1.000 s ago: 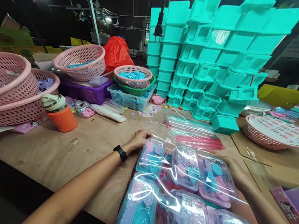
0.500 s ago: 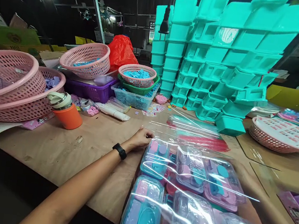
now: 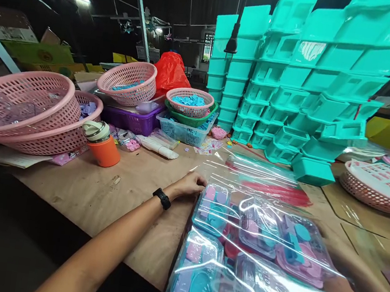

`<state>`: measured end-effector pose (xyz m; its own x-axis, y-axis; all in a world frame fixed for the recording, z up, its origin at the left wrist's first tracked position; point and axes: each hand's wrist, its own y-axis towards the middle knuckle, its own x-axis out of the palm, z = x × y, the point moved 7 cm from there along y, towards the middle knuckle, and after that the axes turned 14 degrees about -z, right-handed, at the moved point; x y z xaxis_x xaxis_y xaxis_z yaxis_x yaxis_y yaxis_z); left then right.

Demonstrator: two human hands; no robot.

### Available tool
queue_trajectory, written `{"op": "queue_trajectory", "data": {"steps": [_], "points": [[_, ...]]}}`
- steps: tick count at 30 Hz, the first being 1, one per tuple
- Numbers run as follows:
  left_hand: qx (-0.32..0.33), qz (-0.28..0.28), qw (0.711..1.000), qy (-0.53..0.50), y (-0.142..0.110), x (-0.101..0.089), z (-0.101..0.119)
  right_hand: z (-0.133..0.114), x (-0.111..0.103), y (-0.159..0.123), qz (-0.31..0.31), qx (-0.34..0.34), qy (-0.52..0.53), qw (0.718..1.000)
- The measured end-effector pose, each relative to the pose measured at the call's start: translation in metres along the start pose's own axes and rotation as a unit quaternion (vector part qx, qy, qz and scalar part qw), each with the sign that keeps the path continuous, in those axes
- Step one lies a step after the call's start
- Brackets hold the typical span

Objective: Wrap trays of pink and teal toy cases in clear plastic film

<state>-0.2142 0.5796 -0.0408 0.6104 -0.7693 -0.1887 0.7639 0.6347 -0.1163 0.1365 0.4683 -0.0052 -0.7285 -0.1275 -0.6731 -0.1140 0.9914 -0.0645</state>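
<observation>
Clear plastic film with bright glare streaks lies over several see-through boxes of pink, lilac and teal pieces, set in rows at the table's front edge. At the far left corner of these boxes, my left hand, with a black watch on its wrist, has its fingers curled closed on the film's edge. My right hand is at the right side of the boxes, seen blurred through the film; its fingers cannot be made out. Beyond the boxes the film stretches flat over the table.
Tall stacks of teal bins stand at the back. Pink baskets and an orange cup are to the left. A pink basket with printed sheets sits at right. A black plug hangs above the wooden table.
The whole scene has shifted slightly right in view as the camera turned left. Both hands stay at the same sides of the boxes, and the film's glare pattern has changed.
</observation>
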Motion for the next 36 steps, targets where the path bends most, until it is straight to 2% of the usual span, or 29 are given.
{"op": "queue_trajectory", "data": {"steps": [4,6,8,11,14,24,29,34,36], "points": [[-0.005,0.0,1.0,-0.006,-0.003,0.001,0.002,-0.032,0.003,-0.004,-0.021,0.057,0.02,0.998],[-0.008,-0.001,1.0,-0.009,-0.004,0.001,0.002,-0.039,0.005,-0.006,-0.035,0.064,0.032,0.997],[-0.012,-0.005,1.0,-0.014,-0.004,0.001,0.002,-0.033,0.005,-0.006,-0.028,0.056,0.051,0.997],[-0.016,-0.017,0.999,-0.024,-0.005,0.002,0.001,-0.011,0.005,-0.007,-0.019,0.045,0.067,0.997],[-0.021,-0.041,0.998,-0.036,-0.004,0.004,0.001,0.002,0.01,-0.009,-0.05,0.043,0.068,0.995],[-0.036,-0.106,0.993,-0.034,-0.008,0.007,0.008,-0.002,0.012,-0.018,-0.036,0.045,0.095,0.994],[-0.011,-0.098,0.995,-0.01,-0.016,0.009,0.019,0.013,0.006,-0.027,0.038,0.056,0.105,0.992],[-0.014,-0.079,0.997,0.021,-0.026,0.009,0.021,0.024,0.013,-0.033,0.023,0.056,0.141,0.988],[-0.015,-0.071,0.997,0.031,-0.029,0.009,0.022,0.023,0.013,-0.035,0.044,0.042,0.117,0.991]]}}
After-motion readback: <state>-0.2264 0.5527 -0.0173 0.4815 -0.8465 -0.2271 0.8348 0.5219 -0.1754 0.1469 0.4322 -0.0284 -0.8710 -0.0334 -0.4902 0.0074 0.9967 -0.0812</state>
